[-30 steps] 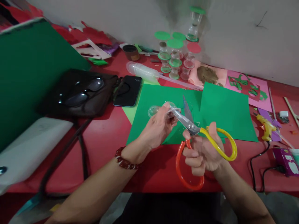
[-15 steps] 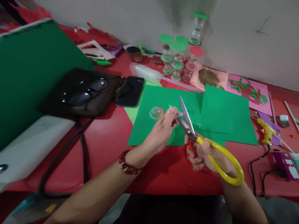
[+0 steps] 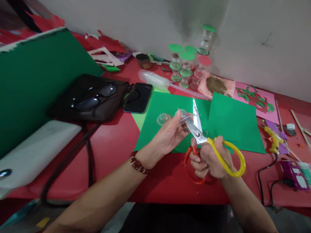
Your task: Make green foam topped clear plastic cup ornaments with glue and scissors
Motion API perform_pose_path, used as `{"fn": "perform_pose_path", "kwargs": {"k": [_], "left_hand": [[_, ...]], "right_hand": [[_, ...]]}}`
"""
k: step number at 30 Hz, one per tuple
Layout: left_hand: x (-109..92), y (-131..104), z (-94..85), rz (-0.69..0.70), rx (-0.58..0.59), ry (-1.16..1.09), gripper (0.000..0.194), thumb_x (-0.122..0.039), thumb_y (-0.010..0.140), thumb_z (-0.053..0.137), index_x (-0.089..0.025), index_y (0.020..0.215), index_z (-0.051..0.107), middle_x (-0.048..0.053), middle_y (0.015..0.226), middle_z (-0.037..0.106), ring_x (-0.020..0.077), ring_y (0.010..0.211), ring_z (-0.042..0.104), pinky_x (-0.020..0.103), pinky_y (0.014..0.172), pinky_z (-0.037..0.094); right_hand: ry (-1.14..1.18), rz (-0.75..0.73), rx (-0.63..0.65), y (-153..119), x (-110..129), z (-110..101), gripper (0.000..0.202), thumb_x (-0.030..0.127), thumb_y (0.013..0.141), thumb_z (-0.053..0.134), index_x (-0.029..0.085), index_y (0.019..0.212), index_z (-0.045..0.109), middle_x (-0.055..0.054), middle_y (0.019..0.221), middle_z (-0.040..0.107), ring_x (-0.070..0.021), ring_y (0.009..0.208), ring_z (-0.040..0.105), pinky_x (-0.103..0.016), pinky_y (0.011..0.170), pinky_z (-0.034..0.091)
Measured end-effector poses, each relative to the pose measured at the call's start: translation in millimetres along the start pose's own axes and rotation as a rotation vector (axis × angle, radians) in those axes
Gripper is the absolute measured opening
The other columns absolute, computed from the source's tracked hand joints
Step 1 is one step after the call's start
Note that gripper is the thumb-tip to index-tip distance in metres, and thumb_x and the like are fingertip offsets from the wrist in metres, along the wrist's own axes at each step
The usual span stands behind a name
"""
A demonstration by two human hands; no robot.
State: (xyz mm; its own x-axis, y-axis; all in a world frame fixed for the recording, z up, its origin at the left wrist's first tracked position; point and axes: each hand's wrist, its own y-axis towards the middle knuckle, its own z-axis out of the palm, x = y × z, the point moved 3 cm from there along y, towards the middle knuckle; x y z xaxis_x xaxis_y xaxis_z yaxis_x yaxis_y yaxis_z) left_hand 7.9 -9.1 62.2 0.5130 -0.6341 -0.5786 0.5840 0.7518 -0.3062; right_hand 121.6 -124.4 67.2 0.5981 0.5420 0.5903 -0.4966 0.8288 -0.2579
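Head view: the left hand (image 3: 170,133) pinches a clear plastic piece (image 3: 190,116) at three o'clock from centre, apparently to steady it against the scissors (image 3: 198,134), which the right hand (image 3: 212,157), at four o'clock, grips with handles spread, presumably to part the blades. The piece looks thin and glossy, partly finger-covered.

A craft table (image 3: 111,142), whether in a home or a workshop is unclear: scissors (image 3: 198,134) in the right hand (image 3: 215,161), green card (image 3: 165,100) beneath the left hand (image 3: 170,134), a glue gun (image 3: 274,138) rightward, paper scraps (image 3: 244,93) and plastic cups (image 3: 186,66) beyond both.
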Motion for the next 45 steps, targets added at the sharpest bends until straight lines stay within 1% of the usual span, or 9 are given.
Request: {"fn": "perform_pose_path", "kwargs": {"k": [8,11,16,22,28,35,38,42,45], "left_hand": [[3,0,-4.2,0.090,-0.056,0.088,0.025,-0.038,0.088,0.081,-0.016,0.080,0.071,0.003,0.083,0.069,0.0127,0.079,0.061,0.027,0.078,0.048],[5,1,-7.9,0.111,-0.082,0.159,0.026,-0.039,0.089,0.080,-0.017,0.077,0.069,0.002,0.079,0.066,0.0125,0.076,0.058,0.027,0.073,0.045],[-1,0,-10.1,0.075,-0.069,0.205,0.025,-0.039,0.090,0.078,-0.018,0.080,0.070,0.003,0.080,0.067,0.0138,0.076,0.060,0.028,0.073,0.046],[-10,-4,4.7,-0.047,0.086,-0.004,0.040,-0.056,0.097,0.065,-0.018,0.090,0.076,0.007,0.092,0.076,0.0192,0.085,0.070,0.033,0.081,0.058],[-2,-5,5.7,0.052,0.032,-0.053,0.038,-0.053,0.095,0.072,-0.016,0.085,0.075,0.003,0.079,0.073,0.0120,0.071,0.067,0.024,0.074,0.057],[-6,-8,4.0,0.023,-0.026,-0.037,0.036,-0.052,0.089,0.079,-0.018,0.078,0.071,0.003,0.075,0.072,0.0162,0.076,0.069,0.031,0.082,0.059],[-6,-8,4.7,0.004,-0.016,-0.047,0.038,-0.054,0.089,0.078,-0.018,0.079,0.071,0.003,0.076,0.072,0.0159,0.075,0.069,0.031,0.077,0.059],[-2,-8,6.6,0.015,-0.028,-0.052,0.044,-0.059,0.090,0.075,-0.016,0.081,0.072,0.003,0.074,0.069,0.0129,0.068,0.064,0.026,0.070,0.057],[-1,-11,7.5,0.077,-0.051,-0.007,0.038,-0.054,0.091,0.076,-0.017,0.083,0.072,0.003,0.076,0.068,0.0120,0.069,0.062,0.025,0.073,0.055]], "right_hand": [[-0.120,0.039,-0.179,-5,-3,-7,0.078,0.085,0.067,0.080,0.026,0.112,0.055,0.005,0.077,0.053,-0.0061,0.054,0.030,-0.020,0.047,0.020],[-0.200,0.027,-0.231,-3,-11,-16,0.074,0.081,0.068,0.082,0.026,0.109,0.054,0.008,0.073,0.046,-0.0042,0.052,0.025,-0.019,0.046,0.019],[-0.263,0.012,-0.239,-2,-16,-20,0.072,0.078,0.070,0.083,0.027,0.110,0.053,0.010,0.072,0.040,-0.0036,0.052,0.021,-0.018,0.046,0.019],[-0.106,0.029,-0.089,-8,2,2,0.086,0.095,0.064,0.070,0.026,0.113,0.052,0.006,0.079,0.049,-0.0067,0.054,0.029,-0.020,0.046,0.022],[-0.130,0.006,-0.125,-7,0,5,0.081,0.093,0.065,0.072,0.026,0.105,0.052,0.004,0.079,0.050,-0.0077,0.055,0.029,-0.022,0.047,0.020],[-0.266,-0.025,-0.231,-4,-4,2,0.080,0.086,0.060,0.082,0.027,0.105,0.052,0.008,0.076,0.047,-0.0035,0.052,0.027,-0.018,0.045,0.020],[-0.269,-0.020,-0.213,-5,-3,5,0.079,0.090,0.061,0.078,0.027,0.102,0.054,0.005,0.078,0.049,-0.0067,0.056,0.032,-0.021,0.048,0.028],[-0.303,-0.035,-0.263,-6,2,18,0.085,0.098,0.056,0.070,0.028,0.103,0.057,-0.003,0.084,0.056,-0.0174,0.068,0.047,-0.033,0.059,0.045],[-0.321,-0.064,-0.295,-4,0,21,0.087,0.095,0.055,0.074,0.029,0.109,0.057,-0.004,0.091,0.059,-0.0186,0.076,0.051,-0.034,0.067,0.047]]}}
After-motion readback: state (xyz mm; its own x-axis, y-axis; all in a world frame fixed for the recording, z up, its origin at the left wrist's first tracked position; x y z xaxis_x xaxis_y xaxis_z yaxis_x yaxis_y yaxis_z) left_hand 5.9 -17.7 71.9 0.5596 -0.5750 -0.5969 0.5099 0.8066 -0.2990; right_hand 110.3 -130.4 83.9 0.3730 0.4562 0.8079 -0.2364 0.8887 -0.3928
